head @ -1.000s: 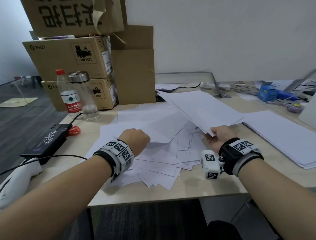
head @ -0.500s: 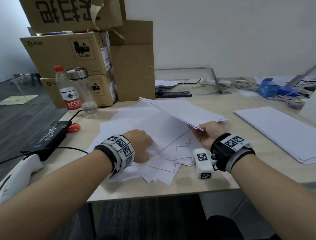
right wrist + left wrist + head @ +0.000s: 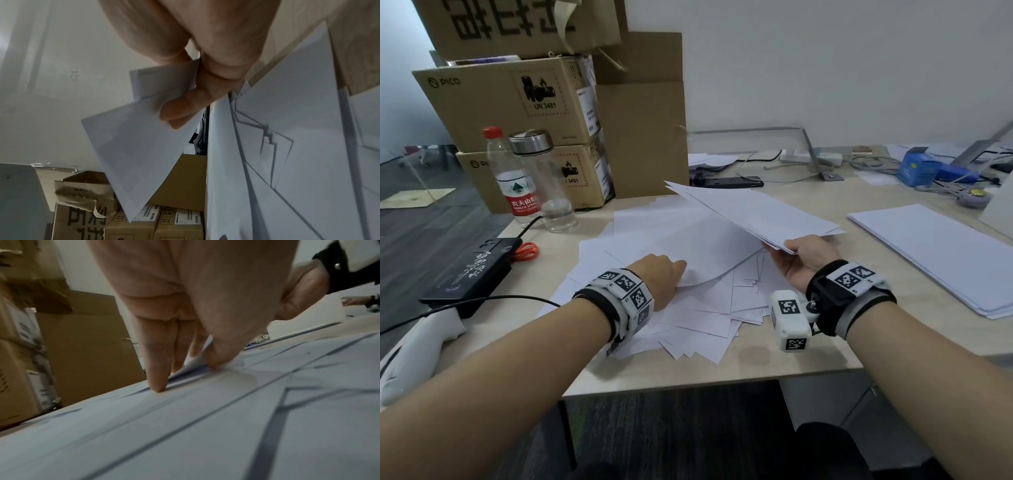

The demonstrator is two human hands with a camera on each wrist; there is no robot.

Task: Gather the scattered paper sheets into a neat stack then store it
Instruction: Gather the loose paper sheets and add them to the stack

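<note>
White paper sheets [image 3: 698,308] lie scattered and overlapping at the desk's front middle. My left hand [image 3: 677,272] rests on this pile and pinches the near edge of the top sheet [image 3: 709,250], which curls upward. The left wrist view shows that sheet's edge caught between the thumb and fingers [image 3: 158,386]. To the right, my right hand [image 3: 792,248] grips a gathered bundle of sheets [image 3: 756,212] by its near corner, raised and tilted over the pile. In the right wrist view the bundle [image 3: 133,146] sits between thumb and fingers.
A flat stack of white paper [image 3: 941,253] lies at the right. Cardboard boxes [image 3: 517,102], a water bottle [image 3: 517,185] and a clear flask [image 3: 544,178] stand back left. A black device [image 3: 472,274] sits at the left edge; a power strip [image 3: 729,181], cables and a blue box [image 3: 917,168] are behind.
My right hand has carried the bundle leftward and nearer, over the pile. My left hand has shifted slightly and lifted the top sheet's edge, which now curls.
</note>
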